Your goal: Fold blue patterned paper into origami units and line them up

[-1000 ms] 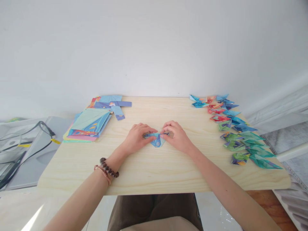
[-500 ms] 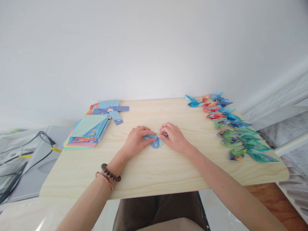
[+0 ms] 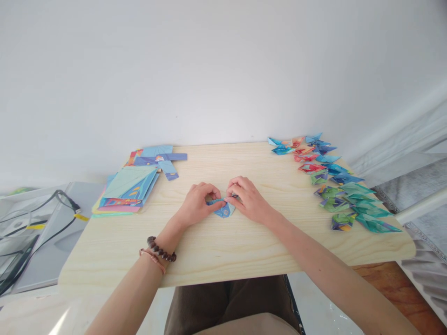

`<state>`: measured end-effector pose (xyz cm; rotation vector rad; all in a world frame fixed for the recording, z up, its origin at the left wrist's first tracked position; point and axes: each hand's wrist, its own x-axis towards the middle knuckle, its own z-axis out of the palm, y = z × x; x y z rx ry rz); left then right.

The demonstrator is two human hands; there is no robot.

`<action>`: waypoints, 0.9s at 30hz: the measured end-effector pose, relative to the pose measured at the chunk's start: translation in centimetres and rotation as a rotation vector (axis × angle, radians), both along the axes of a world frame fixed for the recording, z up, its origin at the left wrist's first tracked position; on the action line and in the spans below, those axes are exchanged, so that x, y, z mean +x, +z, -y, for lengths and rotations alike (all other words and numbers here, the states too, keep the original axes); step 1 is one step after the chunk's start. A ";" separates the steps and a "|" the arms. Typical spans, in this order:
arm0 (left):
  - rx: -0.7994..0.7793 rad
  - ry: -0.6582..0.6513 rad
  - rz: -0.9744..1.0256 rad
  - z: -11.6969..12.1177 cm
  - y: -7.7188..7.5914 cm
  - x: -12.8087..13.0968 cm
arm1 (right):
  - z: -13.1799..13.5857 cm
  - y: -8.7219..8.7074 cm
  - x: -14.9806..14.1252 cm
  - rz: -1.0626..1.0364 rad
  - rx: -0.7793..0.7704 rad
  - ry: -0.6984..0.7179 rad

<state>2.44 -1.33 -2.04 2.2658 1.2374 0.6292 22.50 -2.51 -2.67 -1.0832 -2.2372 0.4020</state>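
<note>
Between my two hands, low over the middle of the table, is a small piece of folded blue paper (image 3: 225,211) with a patterned face. My left hand (image 3: 199,203) pinches its left side, thumb along the upper fold. On the other side, the thumb and fingers of my right hand (image 3: 246,199) close on the paper's upper right part. Fingers cover much of the top edge, so its full shape is hidden. A beaded bracelet (image 3: 160,251) and a copper-coloured bangle (image 3: 152,260) circle my left wrist.
On the left of the wooden table (image 3: 216,256) lies a stack of coloured paper (image 3: 127,186), with folded strips (image 3: 171,168) behind it. Several folded paper pieces (image 3: 344,195) stand in rows along the right. A grey-white container with cables (image 3: 45,228) sits beyond the left edge.
My right hand has shifted slightly left along the paper's top, closer to my left hand. The left fingers have curled more, and the paper's upper edge looks flatter.
</note>
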 end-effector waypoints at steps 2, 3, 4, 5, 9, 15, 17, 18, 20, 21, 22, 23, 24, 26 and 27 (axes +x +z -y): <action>0.016 -0.001 -0.032 0.0 -0.1 0.0 | 0.0 -0.1 0.0 -0.017 -0.020 -0.009; 0.026 -0.003 -0.047 0.0 -0.1 0.1 | 0.0 -0.2 0.1 -0.027 -0.031 -0.018; 0.036 -0.005 -0.058 0.0 -0.2 0.1 | 0.0 -0.2 0.2 -0.036 -0.044 -0.027; 0.047 -0.006 -0.066 0.0 -0.2 0.1 | -0.1 -0.3 0.3 -0.042 -0.056 -0.030; 0.076 -0.020 -0.068 -0.1 -0.4 -0.1 | -0.3 -0.2 0.9 -0.027 -0.119 0.036; 0.068 -0.177 -0.016 -0.5 0.1 -1.1 | -0.4 -0.1 1.7 -0.006 -0.102 0.110; 0.074 -0.211 -0.001 -0.6 0.2 -1.4 | -0.3 -0.3 2.0 0.015 -0.054 0.108; 0.088 -0.216 0.003 -0.6 0.2 -1.4 | -0.3 -0.4 2.2 0.034 -0.024 0.106; 0.135 -0.223 0.000 -0.8 0.0 -1.5 | -0.1 -0.5 2.5 0.075 0.035 0.101; 0.163 -0.229 -0.006 -0.9 -0.2 -1.5 | -0.1 -0.5 2.6 0.093 0.062 0.099; 0.190 -0.237 -0.013 -1.0 -0.3 -1.5 | -0.1 -0.5 2.6 0.110 0.079 0.099; 0.213 -0.249 -0.021 -1.2 -0.4 -1.6 | -0.2 -0.5 2.6 0.127 0.093 0.099; 0.232 -0.263 -0.026 -1.3 -0.5 -1.7 | -0.2 -0.5 2.6 0.143 0.103 0.099; 0.254 -0.298 -0.030 -1.6 -0.5 -2.1 | -0.3 -0.4 2.4 0.174 0.123 0.098; 0.259 -0.317 -0.032 -1.7 -0.4 -2.3 | -0.4 -0.3 2.3 0.186 0.136 0.098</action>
